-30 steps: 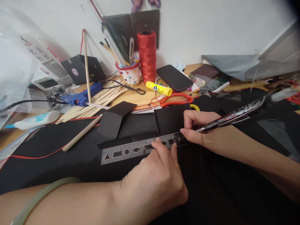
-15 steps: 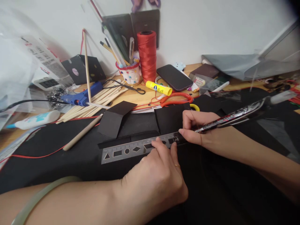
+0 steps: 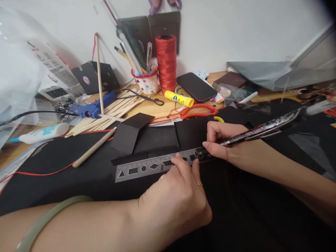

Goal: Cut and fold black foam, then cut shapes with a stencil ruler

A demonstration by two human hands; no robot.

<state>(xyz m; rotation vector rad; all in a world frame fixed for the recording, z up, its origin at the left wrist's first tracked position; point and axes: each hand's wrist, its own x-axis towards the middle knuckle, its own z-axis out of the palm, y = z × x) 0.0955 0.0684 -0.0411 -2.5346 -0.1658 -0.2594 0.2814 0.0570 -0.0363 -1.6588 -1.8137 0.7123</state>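
Observation:
My left hand (image 3: 181, 196) presses its fingertips down on a clear plastic ruler (image 3: 136, 170) with cut-out shapes, which lies on black sheet material (image 3: 86, 187). In my right hand (image 3: 223, 140) is a pen (image 3: 259, 129) with a dark patterned barrel, gripped between thumb and fingers and leaning far to the right. Its tip is hidden behind the thumb, near the ruler's right end. Folded black card pieces (image 3: 131, 131) lie just behind the ruler.
Behind the card are orange-handled scissors (image 3: 201, 109), a yellow glue stick (image 3: 179, 98), a phone (image 3: 196, 86) and a red thread spool (image 3: 166, 63). To the left lie a blue glue gun (image 3: 91, 106), wooden sticks (image 3: 110, 119) and a white bottle (image 3: 46, 133).
The whole view has shifted slightly, so everything sits a little farther right. Both hands keep nearly the same pose on the ruler and the pen.

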